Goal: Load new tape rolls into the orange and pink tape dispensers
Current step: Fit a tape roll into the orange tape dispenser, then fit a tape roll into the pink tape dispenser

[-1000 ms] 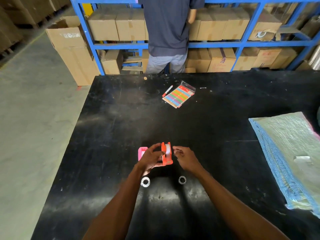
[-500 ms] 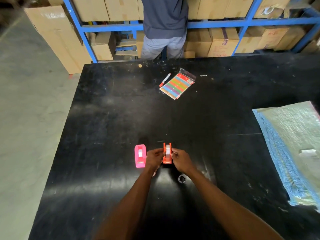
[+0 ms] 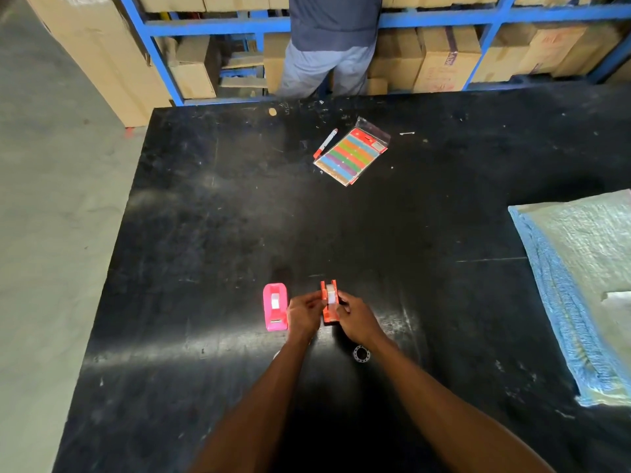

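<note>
The orange tape dispenser stands on the black table with a whitish tape roll seated in it. My left hand grips its left side and my right hand grips its right side. The pink tape dispenser lies just left of my left hand, a white roll showing in its slot. A small clear tape ring lies on the table below my right hand. Another ring, near my left wrist, is mostly hidden by my forearm.
A packet of coloured strips and a red-and-white pen lie farther back. A blue-edged padded bag covers the right side. A person stands at blue shelving with cardboard boxes beyond the table. Floor lies left.
The orange dispenser has come down from a lifted position onto the table. My right hand has closed onto its side, and the pink dispenser is now uncovered to the left.
</note>
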